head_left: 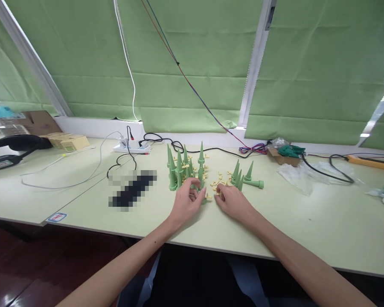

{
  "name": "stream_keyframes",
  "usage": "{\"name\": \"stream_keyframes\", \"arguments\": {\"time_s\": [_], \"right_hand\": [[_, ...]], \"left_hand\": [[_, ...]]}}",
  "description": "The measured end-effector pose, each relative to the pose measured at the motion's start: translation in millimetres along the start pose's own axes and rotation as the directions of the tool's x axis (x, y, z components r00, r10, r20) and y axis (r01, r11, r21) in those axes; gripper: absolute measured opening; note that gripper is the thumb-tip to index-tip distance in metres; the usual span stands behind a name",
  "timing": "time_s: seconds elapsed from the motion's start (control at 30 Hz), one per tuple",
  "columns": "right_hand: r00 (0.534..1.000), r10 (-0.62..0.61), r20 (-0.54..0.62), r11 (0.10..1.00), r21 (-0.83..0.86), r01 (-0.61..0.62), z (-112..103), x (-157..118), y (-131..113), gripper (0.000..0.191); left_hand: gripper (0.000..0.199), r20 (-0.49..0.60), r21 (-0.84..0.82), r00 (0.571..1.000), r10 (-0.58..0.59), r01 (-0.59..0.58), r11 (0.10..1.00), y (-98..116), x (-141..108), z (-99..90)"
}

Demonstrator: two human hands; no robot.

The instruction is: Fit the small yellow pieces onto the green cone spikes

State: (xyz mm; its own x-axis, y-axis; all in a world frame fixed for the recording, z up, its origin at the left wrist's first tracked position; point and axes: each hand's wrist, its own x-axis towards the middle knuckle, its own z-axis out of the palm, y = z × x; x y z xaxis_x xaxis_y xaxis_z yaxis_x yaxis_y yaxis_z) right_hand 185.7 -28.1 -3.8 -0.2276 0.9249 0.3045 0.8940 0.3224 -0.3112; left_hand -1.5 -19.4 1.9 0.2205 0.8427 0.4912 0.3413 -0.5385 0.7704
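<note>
Green cones (172,178): mostly upright, bunched!
Left hand (185,201): curled beside them, hold unclear.
Right hand (234,202): at yellow pieces (215,183), pinch unclear.

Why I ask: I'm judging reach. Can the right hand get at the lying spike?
Probably yes: the right hand is near; the lying spike has its wide end clear of upright spikes.

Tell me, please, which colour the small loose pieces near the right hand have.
The loose pieces are pale yellow, as the head view shows.
</note>
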Motion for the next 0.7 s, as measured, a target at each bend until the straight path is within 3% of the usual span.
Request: {"name": "stream_keyframes", "arguments": {"time_s": [0.13, 0.27, 0.57, 0.7], "right_hand": [[1.0, 0.01, 0.008, 1.0, -0.019, -0.01, 0, 0, -1, 0.007], [1.0, 0.006, -0.011, 1.0, 0.005, -0.006, 0, -1, -2, 0.008], [0.97, -0.007, -0.243, 0.92, 0.377, 0.101, -3, -1, -8, 0.015], [0.957, -0.006, -0.292, 0.875, 0.461, 0.146, -4, -2, -12, 0.022]], "left_hand": [[0.021, -0.054, -0.017, 0.998, 0.008, -0.009, 1.0, 0, -1, -1.3], [0.028, -0.013, 0.059, 0.995, 0.101, -0.1, 0.993, -2, -3, -1.9], [0.02, 0.136, 0.123, 0.968, 0.212, -0.229, 0.966, -2, -5, -1.8], [0.015, 0.178, 0.13, 0.954, 0.242, -0.267, 0.955, -3, -6, -1.2]]}}
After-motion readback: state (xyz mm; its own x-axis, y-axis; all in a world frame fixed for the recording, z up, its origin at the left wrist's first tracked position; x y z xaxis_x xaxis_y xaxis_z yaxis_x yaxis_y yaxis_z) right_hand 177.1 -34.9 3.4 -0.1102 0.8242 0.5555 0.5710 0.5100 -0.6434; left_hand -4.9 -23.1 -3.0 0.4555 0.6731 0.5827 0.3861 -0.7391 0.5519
